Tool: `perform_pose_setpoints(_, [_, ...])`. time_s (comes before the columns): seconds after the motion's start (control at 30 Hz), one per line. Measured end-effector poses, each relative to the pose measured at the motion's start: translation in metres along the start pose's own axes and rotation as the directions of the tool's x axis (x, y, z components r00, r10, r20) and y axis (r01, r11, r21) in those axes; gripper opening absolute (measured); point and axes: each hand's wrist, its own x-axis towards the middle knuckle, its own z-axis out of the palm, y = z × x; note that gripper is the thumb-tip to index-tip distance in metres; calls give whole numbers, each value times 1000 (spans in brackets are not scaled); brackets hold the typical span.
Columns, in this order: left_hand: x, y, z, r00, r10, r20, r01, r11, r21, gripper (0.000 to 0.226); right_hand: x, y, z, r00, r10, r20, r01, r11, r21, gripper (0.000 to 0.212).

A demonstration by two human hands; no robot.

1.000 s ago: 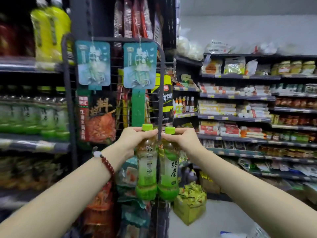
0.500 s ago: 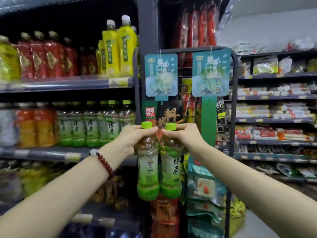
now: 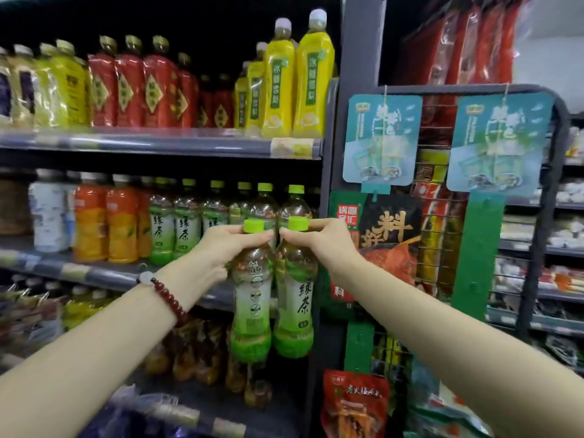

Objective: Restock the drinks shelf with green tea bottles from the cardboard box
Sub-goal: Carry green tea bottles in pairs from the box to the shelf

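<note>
Left hand: pinches one green tea bottle at the neck, so it hangs upright.
Right hand: same grip on a second bottle, touching the first.
Position: in front of the middle shelf, near the matching row, probably ready to slot in.
Box: not in view.
</note>
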Motion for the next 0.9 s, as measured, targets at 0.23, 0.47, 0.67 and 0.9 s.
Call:
perform_pose_setpoints(0.23, [36,9,-66,997,9,80,-9,1000,-8,39,29,-10,60,999,-43,11,43,999,-5,34])
perform_pose_setpoints(0.47, [77,29,-142,985,59,162,-64,998,29,34,62,-30,137,989,-81,-120,80,997,-12,28])
perform_pose_setpoints(0.67, [98,50,-190,985,88,152,-94,995,32,15,88,-47,187,980,-103,-171,99,994,-36,24])
perform_pose_setpoints(0.9, [117,56,-226,968,246,57,-246,969,-15,9,118,-52,228,968,-164,-192,167,986,-2,19])
